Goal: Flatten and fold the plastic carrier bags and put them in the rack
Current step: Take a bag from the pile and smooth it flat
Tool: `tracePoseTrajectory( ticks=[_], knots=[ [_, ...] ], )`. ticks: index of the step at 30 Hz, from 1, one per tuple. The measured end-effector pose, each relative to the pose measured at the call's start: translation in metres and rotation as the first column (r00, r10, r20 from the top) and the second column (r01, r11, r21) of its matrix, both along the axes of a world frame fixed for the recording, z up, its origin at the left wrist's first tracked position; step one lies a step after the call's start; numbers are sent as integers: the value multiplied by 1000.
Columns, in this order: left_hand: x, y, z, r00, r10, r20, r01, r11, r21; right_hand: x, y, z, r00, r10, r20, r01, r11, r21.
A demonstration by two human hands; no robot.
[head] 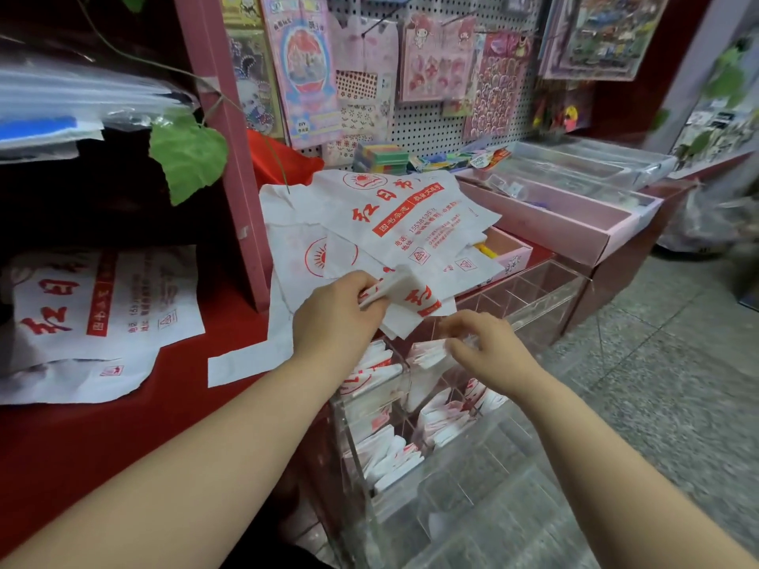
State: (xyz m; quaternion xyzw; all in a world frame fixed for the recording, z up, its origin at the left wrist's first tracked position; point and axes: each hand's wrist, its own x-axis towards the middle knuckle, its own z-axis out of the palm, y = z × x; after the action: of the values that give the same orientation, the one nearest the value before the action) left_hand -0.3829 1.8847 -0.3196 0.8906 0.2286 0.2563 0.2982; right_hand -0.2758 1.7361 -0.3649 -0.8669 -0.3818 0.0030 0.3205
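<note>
Left fingers [358,282]: curled, with the thumb, round a folded bag [404,290], white with red print. The bag is pinched at its left end and held in the air just above the far left part of the rack [546,295]. The left hand [334,318] is positioned over the right edge of the red worktop [185,412].

Right fingers [459,342]: bent down onto the top edge of a second folded bag [429,354], which is stood upright in a rack compartment. Contact is seen; whether the bag is gripped cannot be told, as the fingertips are blurred. The right hand [491,355] is held above the rack.

Rack: clear plastic, divided into compartments, set just right of the worktop. More stored bags [386,457], folded, are packed into the near left compartments.

Beyond the hands, a pile of flat bags [394,223] is spread partly on the worktop and partly over a pink tray [550,223]. One more flat bag [102,318] is laid at the left of the worktop. A pegboard [431,125] hung with sticker sheets is seen at the far side. A green leaf [189,158] is hung at upper left.
</note>
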Motion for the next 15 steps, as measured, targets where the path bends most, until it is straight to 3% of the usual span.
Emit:
tracePoseTrajectory(
  ticks=[9,15],
  knots=[
    [12,-18,-11,977,-56,-206,95,978,186,0,-9,-11,983,2,-182,35,979,202],
    [34,-22,-24,910,-231,-345,253,967,22,-3,-7,-17,989,-12,-145,61,937,343]
  ],
)
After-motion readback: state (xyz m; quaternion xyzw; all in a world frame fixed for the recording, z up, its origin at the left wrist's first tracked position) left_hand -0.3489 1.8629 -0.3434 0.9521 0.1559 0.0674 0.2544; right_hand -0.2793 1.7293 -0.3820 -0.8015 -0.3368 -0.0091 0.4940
